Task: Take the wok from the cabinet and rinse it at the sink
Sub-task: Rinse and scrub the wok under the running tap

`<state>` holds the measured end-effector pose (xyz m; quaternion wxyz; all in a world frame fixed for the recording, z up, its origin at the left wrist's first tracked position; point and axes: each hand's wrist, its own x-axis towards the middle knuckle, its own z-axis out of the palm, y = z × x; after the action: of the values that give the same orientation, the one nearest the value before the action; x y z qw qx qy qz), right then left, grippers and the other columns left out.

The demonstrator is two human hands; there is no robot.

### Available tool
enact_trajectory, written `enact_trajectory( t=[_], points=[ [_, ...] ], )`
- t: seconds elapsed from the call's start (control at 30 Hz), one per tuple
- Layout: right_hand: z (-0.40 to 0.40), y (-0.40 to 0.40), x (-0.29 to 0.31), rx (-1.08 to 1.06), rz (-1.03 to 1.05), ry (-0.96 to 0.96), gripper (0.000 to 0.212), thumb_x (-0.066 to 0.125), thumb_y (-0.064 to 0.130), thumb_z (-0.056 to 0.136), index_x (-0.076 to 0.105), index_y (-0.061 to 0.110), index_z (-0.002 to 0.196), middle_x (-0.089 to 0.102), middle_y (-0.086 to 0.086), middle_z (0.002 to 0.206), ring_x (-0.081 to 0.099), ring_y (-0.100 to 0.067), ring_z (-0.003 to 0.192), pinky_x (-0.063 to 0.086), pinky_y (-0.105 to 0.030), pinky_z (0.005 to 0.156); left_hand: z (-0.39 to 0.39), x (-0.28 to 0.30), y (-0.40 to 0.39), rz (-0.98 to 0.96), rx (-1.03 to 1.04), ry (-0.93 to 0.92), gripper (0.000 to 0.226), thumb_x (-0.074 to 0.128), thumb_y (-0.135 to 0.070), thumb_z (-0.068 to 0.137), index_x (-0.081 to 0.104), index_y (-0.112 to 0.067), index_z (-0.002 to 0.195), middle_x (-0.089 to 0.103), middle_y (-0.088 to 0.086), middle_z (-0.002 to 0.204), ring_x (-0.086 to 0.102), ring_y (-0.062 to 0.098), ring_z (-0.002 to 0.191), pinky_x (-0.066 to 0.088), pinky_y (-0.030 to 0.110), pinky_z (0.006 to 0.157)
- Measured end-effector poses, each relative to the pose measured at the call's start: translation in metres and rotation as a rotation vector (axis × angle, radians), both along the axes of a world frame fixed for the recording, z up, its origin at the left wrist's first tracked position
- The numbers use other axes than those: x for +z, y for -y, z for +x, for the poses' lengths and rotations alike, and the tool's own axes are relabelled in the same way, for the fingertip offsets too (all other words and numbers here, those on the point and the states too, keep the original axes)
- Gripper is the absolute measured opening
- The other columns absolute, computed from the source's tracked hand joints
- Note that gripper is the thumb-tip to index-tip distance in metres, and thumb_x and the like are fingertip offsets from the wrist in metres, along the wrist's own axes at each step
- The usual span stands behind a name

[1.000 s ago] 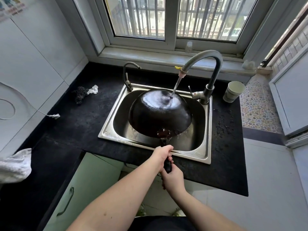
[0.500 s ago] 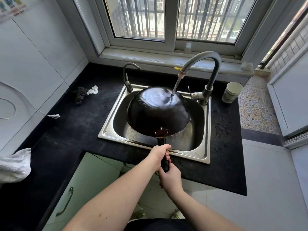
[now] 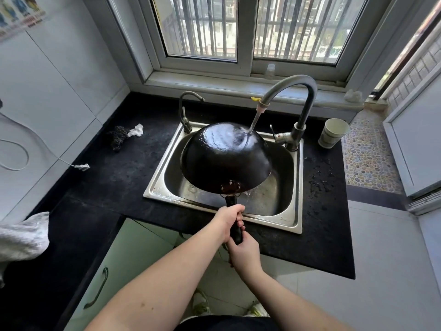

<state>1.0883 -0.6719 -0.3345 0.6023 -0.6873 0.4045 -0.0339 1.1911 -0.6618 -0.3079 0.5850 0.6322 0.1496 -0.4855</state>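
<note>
Head cam: both hands, left hand (image 3: 229, 217) and right hand (image 3: 243, 253), grip the upside-down wok (image 3: 224, 156) handle; stream at 1 o'clock could splash onto the counter (image 3: 319, 187).

The sink (image 3: 296, 187) is set in the tabletop (image 3: 119, 177) below the window (image 3: 243, 32). The wok (image 3: 224, 158) hangs upturned over the sink, under the tap (image 3: 296, 101) at the sink's far right corner. A cup (image 3: 333, 133) stands right of the tap; a scrubber (image 3: 118, 137) lies left of the sink.
</note>
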Motion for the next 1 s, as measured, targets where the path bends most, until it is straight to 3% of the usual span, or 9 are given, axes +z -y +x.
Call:
enact_trajectory(
  t=[0.27,0.63,0.87,1.0],
  points=[
    [-0.001,-0.013,0.014,-0.021,0.107,-0.002,0.015,0.063,0.024,0.086,0.057,0.013,0.076,0.059,-0.007,0.062,0.051,-0.016,0.045,0.041,-0.023,0.037,-0.002,0.005,-0.006,0.052,-0.043,0.018,0.027,0.052,-0.016,0.092,0.044,-0.016,0.066,0.034,-0.002,0.049,0.033,0.012,0.044,0.040,0.026,0.052],
    [0.000,-0.029,0.028,-0.083,0.272,-0.034,0.015,0.058,0.022,0.086,0.058,0.010,0.076,0.057,-0.007,0.061,0.050,-0.018,0.047,0.043,-0.026,0.043,-0.003,0.011,-0.016,0.123,-0.091,-0.004,0.030,0.052,-0.017,0.094,0.041,-0.016,0.066,0.035,-0.004,0.044,0.032,0.011,0.039,0.039,0.023,0.046],
    [0.005,-0.016,0.037,-0.095,0.350,-0.021,0.014,0.058,0.016,0.084,0.057,0.010,0.071,0.051,-0.001,0.051,0.045,-0.013,0.039,0.035,-0.023,0.040,0.006,0.021,-0.013,0.179,-0.265,-0.048,0.038,0.051,-0.027,0.097,0.057,-0.004,0.067,0.065,0.007,0.052,0.060,0.020,0.060,0.049,0.028,0.058],
    [0.014,-0.013,0.041,-0.151,0.497,0.001,0.016,0.056,0.014,0.085,0.055,0.014,0.069,0.048,0.002,0.048,0.039,-0.009,0.037,0.029,-0.019,0.038,0.011,0.029,-0.014,0.168,-0.292,-0.059,0.037,0.051,-0.027,0.097,0.054,-0.006,0.066,0.062,0.008,0.068,0.062,0.014,0.045,0.048,0.020,0.045]
  ],
)
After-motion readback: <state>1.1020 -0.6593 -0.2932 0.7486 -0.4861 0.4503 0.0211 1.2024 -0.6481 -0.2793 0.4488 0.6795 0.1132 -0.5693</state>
